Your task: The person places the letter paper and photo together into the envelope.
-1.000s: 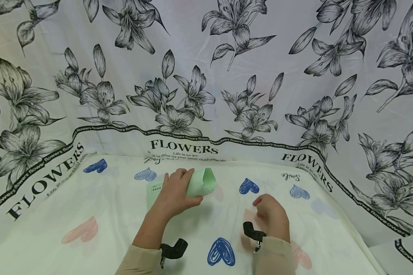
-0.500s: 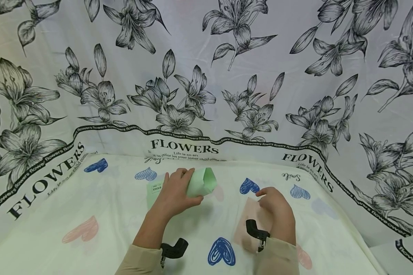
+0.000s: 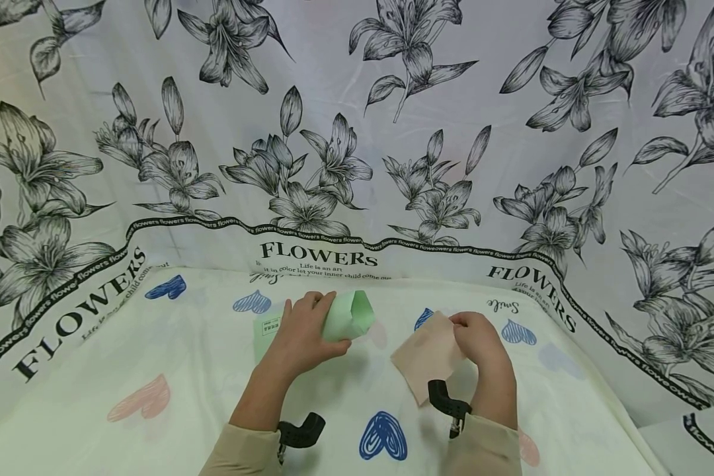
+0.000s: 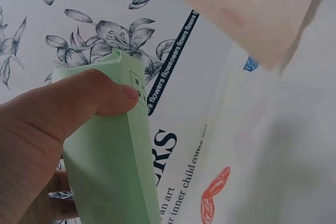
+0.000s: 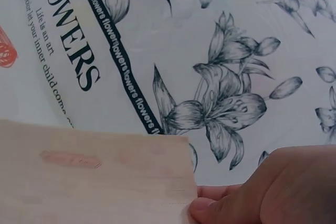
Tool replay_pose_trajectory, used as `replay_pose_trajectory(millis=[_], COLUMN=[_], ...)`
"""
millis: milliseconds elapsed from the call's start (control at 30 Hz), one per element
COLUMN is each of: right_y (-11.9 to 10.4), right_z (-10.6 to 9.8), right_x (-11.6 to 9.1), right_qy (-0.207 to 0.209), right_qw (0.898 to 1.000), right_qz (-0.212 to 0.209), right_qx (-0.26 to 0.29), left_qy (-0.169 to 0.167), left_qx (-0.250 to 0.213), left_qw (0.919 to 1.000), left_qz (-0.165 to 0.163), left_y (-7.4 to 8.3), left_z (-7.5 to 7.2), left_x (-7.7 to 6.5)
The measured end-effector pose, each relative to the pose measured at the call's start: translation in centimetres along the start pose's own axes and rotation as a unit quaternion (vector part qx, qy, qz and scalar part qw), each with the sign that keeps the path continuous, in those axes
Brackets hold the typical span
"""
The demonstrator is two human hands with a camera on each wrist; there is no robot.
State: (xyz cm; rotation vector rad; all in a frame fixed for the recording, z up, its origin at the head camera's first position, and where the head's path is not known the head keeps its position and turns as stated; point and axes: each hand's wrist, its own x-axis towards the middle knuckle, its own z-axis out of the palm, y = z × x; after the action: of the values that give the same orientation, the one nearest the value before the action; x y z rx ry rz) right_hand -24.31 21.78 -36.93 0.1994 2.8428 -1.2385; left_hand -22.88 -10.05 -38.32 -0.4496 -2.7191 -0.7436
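Observation:
A pale green paper bag with a printed label is gripped in my left hand, its open mouth facing right. In the left wrist view the thumb lies across the upper part of the green bag, near the small print. To the right, my right hand pinches the corner of a flat pale pink piece of paper, held tilted. The right wrist view shows thumb and fingers at the edge of this pink paper, which carries a faint reddish mark.
A white cloth with blue and pink hearts covers the table. Behind it hangs a white curtain printed with black lilies. Each wrist wears a black camera mount.
My right hand has moved up and slightly right, lifting the pink paper off the cloth and turning it. The left hand and green bag have stayed put.

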Motion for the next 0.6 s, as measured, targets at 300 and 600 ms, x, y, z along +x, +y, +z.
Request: replay_pose_trajectory(millis=[300,600], right_y=[-0.6,-2.9], right_z=[-0.4,0.6], right_x=[-0.2,-0.3], right_qy=[0.050,0.114], right_qw=[0.996,0.977], right_qz=[-0.011,-0.077], right_qx=[0.070,0.161], left_qy=[-0.004,0.006], left_qx=[-0.001,-0.010], left_qw=[1.0000,0.9999], left_qz=[-0.006,-0.011], left_y=[-0.1,0.0], left_z=[0.1,0.1], left_x=[0.0,-0.1])
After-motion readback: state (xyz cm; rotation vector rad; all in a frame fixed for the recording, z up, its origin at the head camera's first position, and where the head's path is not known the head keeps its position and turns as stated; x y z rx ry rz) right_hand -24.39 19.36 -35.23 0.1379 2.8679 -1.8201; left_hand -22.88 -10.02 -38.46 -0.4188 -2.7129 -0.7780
